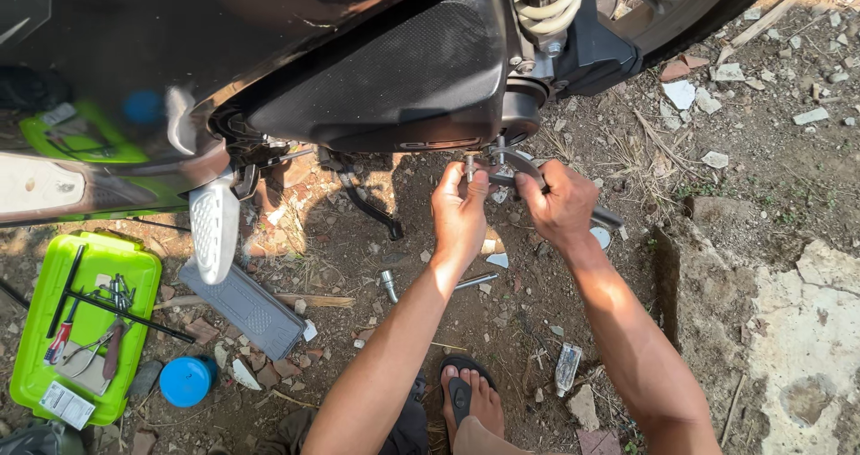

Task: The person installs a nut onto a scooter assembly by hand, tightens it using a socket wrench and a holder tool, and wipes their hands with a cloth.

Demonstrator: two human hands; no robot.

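The left hand [459, 211] pinched a small bolt [468, 164] upright at its fingertips, and the right hand [563, 206] was closed around a curved metal bracket [520, 161], both just below the scooter's black engine cover [394, 70]. Beneath that cover lay bare, stony dirt [761, 150] outdoors in sunlight, with a socket [389, 286] loose near the wrists. Well left of the cover sat a green tool tray [103, 258] and a blue cap [185, 381].

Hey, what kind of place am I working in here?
Likely an outdoor, makeshift repair spot, not a proper workshop. The scooter stands on bare dirt strewn with rubble, a green tray of tools lies on the ground, and both hands work under the engine cover.
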